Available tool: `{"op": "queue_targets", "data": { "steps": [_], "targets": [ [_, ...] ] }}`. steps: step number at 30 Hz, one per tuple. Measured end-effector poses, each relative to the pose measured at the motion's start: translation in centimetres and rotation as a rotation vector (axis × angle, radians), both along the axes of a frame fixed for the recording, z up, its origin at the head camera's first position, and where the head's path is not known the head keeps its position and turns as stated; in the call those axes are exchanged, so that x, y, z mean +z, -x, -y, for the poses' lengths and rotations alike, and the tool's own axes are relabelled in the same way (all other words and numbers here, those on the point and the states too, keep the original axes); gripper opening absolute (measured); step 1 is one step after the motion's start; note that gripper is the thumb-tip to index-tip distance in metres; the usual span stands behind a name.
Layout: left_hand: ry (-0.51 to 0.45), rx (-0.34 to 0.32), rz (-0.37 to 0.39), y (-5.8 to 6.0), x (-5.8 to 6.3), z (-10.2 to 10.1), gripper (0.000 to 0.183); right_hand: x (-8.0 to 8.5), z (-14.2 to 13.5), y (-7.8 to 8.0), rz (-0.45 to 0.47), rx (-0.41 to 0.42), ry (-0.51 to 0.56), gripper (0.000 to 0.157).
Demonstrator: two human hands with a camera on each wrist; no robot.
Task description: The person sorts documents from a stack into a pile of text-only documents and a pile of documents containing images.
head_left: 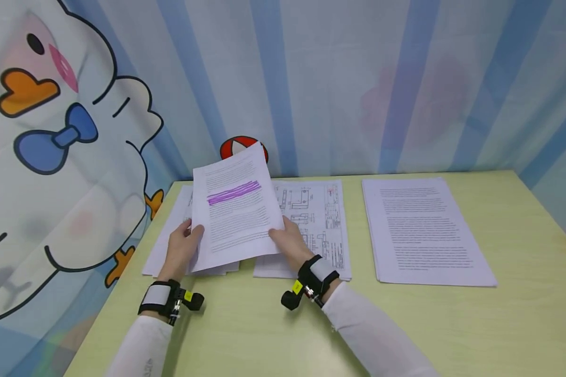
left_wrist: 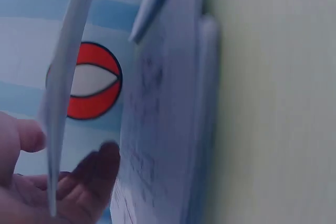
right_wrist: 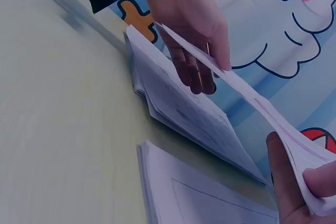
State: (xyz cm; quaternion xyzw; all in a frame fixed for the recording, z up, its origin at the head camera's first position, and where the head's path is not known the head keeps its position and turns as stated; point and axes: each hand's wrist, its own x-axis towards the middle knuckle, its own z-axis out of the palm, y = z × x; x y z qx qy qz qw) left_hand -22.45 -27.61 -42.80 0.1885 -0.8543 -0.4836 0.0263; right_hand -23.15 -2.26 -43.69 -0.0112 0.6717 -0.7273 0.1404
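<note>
A printed paper sheet (head_left: 236, 225) with purple highlighter strokes across its text is held up, tilted, above the table. My left hand (head_left: 183, 246) pinches its left edge, thumb on the printed face and fingers behind. At the lower right corner my right hand (head_left: 290, 242) grips it the same way. Edge-on, the paper (right_wrist: 257, 103) looks thin in the right wrist view. Below it lie two piles: a left stack of papers (head_left: 165, 254), mostly covered by the held sheet, and a middle stack (head_left: 332, 251) topped by a technical drawing.
On the right of the pale yellow table (head_left: 283, 335) lies a stack of text pages (head_left: 424, 235). A striped curtain (head_left: 330, 94) with cartoon figures hangs right behind the table's back edge. Both wrists carry strapped cameras.
</note>
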Motion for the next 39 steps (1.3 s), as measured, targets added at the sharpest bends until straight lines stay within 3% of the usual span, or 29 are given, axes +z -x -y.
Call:
{"op": "queue_targets", "data": {
  "steps": [5,9,21,28,33,39],
  "targets": [
    [-0.182,-0.019,-0.039,0.5,0.6,-2.7,0.066,0.4,-2.7,0.3,-0.057,-0.012,-0.038,0.049],
    [-0.286,-0.071,-0.123,0.5,1.4,-5.2,0.058,1.0,-5.1,0.2,-0.118,-0.02,-0.097,0.052],
    [-0.403,-0.288,-0.303,0.4,2.1,-13.2,0.049,3.0,-14.4,-1.2,-0.257,-0.027,-0.12,0.053],
    [-0.46,-0.378,-0.352,0.6,1.8,-18.2,0.046,4.4,-19.3,-1.6,-0.231,-0.117,-0.272,0.054],
    [-0.473,-0.454,-0.333,0.4,1.3,-21.7,0.046,5.0,-22.2,-1.9,-0.217,-0.175,-0.428,0.055],
    [-0.466,-0.484,-0.185,0.3,0.6,-25.6,0.051,4.2,-26.2,-2.3,-0.224,-0.215,-0.564,0.057]
  ]
}}
